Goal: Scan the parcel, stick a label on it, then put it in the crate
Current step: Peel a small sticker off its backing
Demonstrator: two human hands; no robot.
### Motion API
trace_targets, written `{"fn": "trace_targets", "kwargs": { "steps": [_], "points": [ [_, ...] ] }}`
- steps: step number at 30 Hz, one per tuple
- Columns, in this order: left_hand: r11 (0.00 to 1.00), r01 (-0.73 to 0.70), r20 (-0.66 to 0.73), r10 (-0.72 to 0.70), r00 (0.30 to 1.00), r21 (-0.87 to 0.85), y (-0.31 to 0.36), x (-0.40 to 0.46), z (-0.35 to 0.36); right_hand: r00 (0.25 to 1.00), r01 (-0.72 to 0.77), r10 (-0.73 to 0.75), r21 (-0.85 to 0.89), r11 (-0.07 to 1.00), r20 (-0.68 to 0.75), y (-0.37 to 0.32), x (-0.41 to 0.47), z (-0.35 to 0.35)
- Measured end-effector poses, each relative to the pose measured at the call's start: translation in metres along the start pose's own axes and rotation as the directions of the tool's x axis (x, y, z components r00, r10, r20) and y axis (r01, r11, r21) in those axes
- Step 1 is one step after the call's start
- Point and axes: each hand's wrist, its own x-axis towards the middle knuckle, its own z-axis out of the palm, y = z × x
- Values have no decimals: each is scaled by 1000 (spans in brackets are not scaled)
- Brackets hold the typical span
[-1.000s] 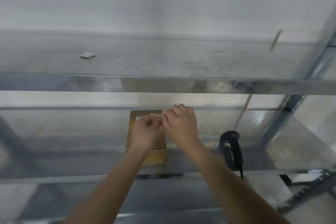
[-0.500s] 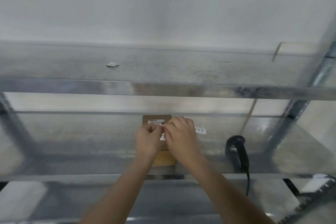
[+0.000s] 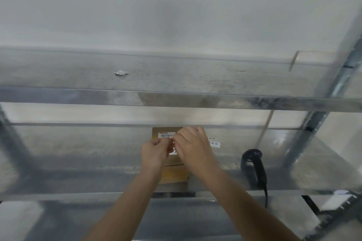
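Observation:
A small brown cardboard parcel [image 3: 173, 175] lies flat on the metal shelf [image 3: 78, 162], with a white barcode sticker [image 3: 166, 134] near its far end. Both my hands hover over the parcel's middle. My left hand [image 3: 154, 153] and my right hand [image 3: 193, 147] pinch a small white label [image 3: 172, 139] between their fingertips, just above the parcel's top. A black handheld scanner [image 3: 254, 168] lies on the shelf to the right, its cable hanging over the front edge. No crate is in view.
A sheet of white labels [image 3: 214, 143] lies on the shelf right of the parcel. An upper metal shelf [image 3: 176, 76] carries a scrap of paper [image 3: 121, 73]. A steel upright [image 3: 317, 123] stands at the right; a white wall is behind.
The view has shifted, so parcel and scanner sit further right and lower. My hands stay together over the parcel, pinching the label, now slightly nearer the parcel's middle.

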Motion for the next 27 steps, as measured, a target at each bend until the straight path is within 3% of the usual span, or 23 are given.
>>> {"fn": "trace_targets", "kwargs": {
  "steps": [5, 14, 27],
  "points": [
    [999, -3, -11, 4, 1000, 50, 0, 4, -1, 998, 63, -62, 83, 995, -16, 4, -1, 9],
    [997, -60, -83, 63, 995, 43, -3, 4, 1, 994, 98, -96, 57, 994, -47, 0, 3, 11],
    [984, -161, -63, 166, 984, 76, -7, 4, -2, 1000, -27, 25, 95, 995, 14, -8, 3, 11]
  ]
}}
